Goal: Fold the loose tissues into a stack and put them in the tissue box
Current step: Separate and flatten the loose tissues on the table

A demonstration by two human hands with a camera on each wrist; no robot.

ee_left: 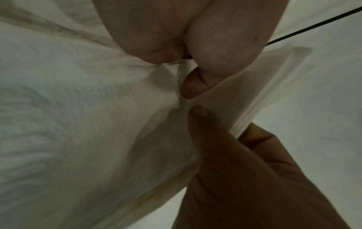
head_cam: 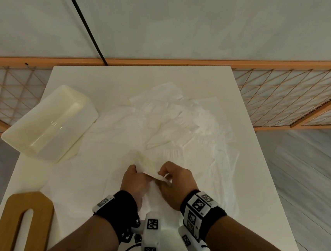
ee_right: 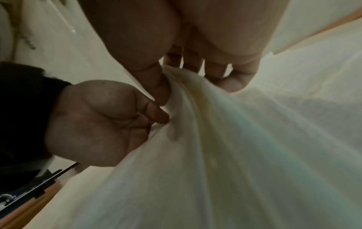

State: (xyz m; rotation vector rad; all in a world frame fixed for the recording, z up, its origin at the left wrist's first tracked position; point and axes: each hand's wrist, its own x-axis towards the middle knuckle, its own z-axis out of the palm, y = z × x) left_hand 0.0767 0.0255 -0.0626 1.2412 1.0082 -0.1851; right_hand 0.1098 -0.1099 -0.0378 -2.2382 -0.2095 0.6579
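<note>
Several loose white tissues (head_cam: pixel 180 126) lie crumpled across the middle of the white table (head_cam: pixel 255 194). Just in front of them, my left hand (head_cam: pixel 136 171) and right hand (head_cam: pixel 165 174) both pinch the top edge of one tissue (head_cam: pixel 152 169), which is lifted off the pile. The left wrist view shows my left thumb and fingers (ee_left: pixel 194 86) nipping the tissue (ee_left: pixel 98 124), the right hand (ee_left: pixel 235 155) just below. From the right wrist, that tissue (ee_right: pixel 235 155) hangs bunched from my right fingers (ee_right: pixel 160 89). The cream tissue box (head_cam: pixel 49 122) lies open at the left.
A wooden lid with a long slot (head_cam: pixel 25 223) lies at the table's near left corner. An orange-framed lattice rail (head_cam: pixel 285 92) runs behind the table. A black cable (head_cam: pixel 83 20) slants down to the far edge.
</note>
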